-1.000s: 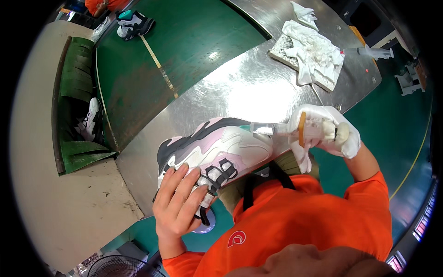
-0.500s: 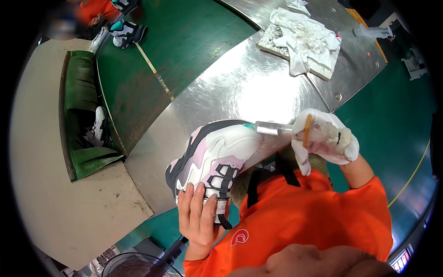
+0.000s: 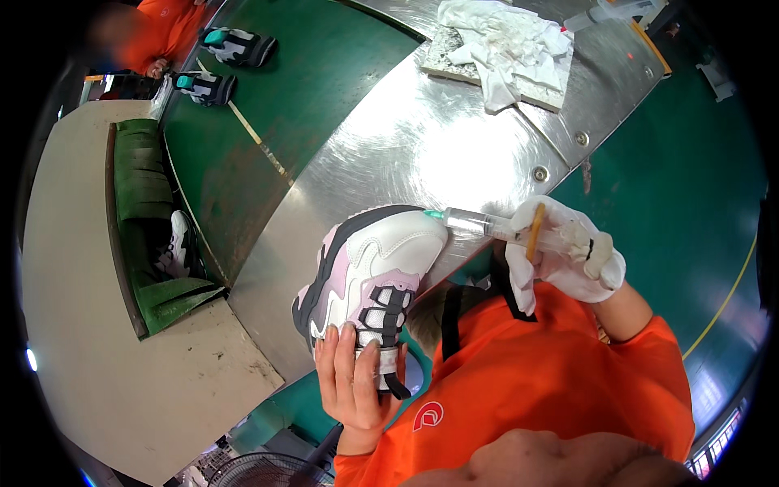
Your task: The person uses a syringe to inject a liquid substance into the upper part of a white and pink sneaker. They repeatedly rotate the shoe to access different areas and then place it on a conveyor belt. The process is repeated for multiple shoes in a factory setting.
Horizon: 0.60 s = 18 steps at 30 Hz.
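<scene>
Your left hand (image 3: 353, 381) sits low in the centre of the frame, its grip closed around the heel end of a white, pink and grey shoe (image 3: 369, 272), fingers spread over the laces and collar. The shoe lies toe up toward the middle of the frame, resting over the near edge of the shiny metal desk (image 3: 406, 138). Your right hand (image 3: 564, 256), in a white glove, is at centre right with its grip clenched on a clear syringe (image 3: 487, 226); a thin orange stick (image 3: 534, 231) is tucked in the same hand. The syringe's green tip touches the shoe's toe at the upper right of the shoe. At the top of the frame a crumpled white cloth (image 3: 507, 45) lies on a speckled slab on the desk. In the upper left, two dark shoes (image 3: 219, 65) with teal trim sit on a green belt (image 3: 308, 89), next to another person's orange sleeve (image 3: 166, 24). Another pale shoe (image 3: 174, 247) lies in the green tray at the left.
</scene>
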### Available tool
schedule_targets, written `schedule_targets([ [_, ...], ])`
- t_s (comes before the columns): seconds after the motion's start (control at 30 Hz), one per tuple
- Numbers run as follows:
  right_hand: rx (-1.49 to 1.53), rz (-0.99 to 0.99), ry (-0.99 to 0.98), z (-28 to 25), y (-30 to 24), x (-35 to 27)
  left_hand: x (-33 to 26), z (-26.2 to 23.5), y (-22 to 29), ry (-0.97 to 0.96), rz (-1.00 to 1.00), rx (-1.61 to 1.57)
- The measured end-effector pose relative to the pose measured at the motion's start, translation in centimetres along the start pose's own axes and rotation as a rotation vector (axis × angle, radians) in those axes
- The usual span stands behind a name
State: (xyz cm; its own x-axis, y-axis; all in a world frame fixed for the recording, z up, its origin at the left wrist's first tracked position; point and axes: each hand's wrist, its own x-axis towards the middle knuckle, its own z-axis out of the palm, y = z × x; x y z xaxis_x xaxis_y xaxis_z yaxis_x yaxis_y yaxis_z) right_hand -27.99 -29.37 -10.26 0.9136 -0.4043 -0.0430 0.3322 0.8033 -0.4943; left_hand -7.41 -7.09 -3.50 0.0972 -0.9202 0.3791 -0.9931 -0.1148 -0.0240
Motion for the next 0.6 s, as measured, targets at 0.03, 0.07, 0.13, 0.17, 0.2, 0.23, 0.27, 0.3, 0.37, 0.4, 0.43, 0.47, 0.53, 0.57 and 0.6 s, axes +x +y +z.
schedule_targets([
  [0.03,0.026,-0.007,0.011,0.1,0.2,-0.1,0.0,0.0,0.0,0.001,0.001,0.005],
  [0.07,0.057,-0.020,0.028,0.1,0.6,-0.1,0.1,0.0,0.1,0.001,0.002,0.010],
  [0.13,0.086,-0.050,0.048,0.3,0.8,-0.5,0.2,-0.1,0.3,0.008,0.009,0.009],
  [0.17,0.085,-0.064,0.048,0.5,0.9,-0.6,0.3,0.0,0.3,0.013,0.011,0.005],
  [0.2,0.085,-0.071,0.048,0.4,1.1,-0.4,0.3,0.2,0.0,0.015,0.009,0.003],
  [0.23,0.079,-0.080,0.045,0.4,1.3,-0.1,0.3,0.4,-0.3,0.015,0.008,0.001],
  [0.27,0.074,-0.088,0.043,0.3,1.5,0.2,0.4,0.6,-0.5,0.016,0.007,0.000],
  [0.3,0.068,-0.098,0.037,0.3,1.6,0.1,0.4,0.6,-0.5,0.019,0.006,0.000],
  [0.37,0.062,-0.042,0.057,0.7,1.1,-0.2,0.4,0.5,-0.3,0.013,0.003,0.001],
  [0.4,0.059,-0.017,0.067,0.9,0.9,-0.3,0.5,0.5,-0.4,0.012,0.005,0.000],
  [0.43,0.081,-0.035,0.066,1.0,1.0,-0.4,0.5,0.5,-0.4,0.013,0.007,-0.003],
  [0.47,0.102,-0.052,0.064,1.2,1.1,-0.4,0.5,0.6,-0.4,0.014,0.009,-0.006],
  [0.53,0.100,-0.029,0.087,1.6,0.8,0.0,0.7,0.7,-0.6,0.018,0.007,-0.010],
  [0.57,0.079,0.010,0.113,2.1,0.3,0.1,0.8,0.7,-0.7,0.020,0.005,-0.009],
  [0.6,0.060,0.005,0.102,2.2,0.2,0.1,0.8,0.7,-0.7,0.021,0.006,-0.008],
])
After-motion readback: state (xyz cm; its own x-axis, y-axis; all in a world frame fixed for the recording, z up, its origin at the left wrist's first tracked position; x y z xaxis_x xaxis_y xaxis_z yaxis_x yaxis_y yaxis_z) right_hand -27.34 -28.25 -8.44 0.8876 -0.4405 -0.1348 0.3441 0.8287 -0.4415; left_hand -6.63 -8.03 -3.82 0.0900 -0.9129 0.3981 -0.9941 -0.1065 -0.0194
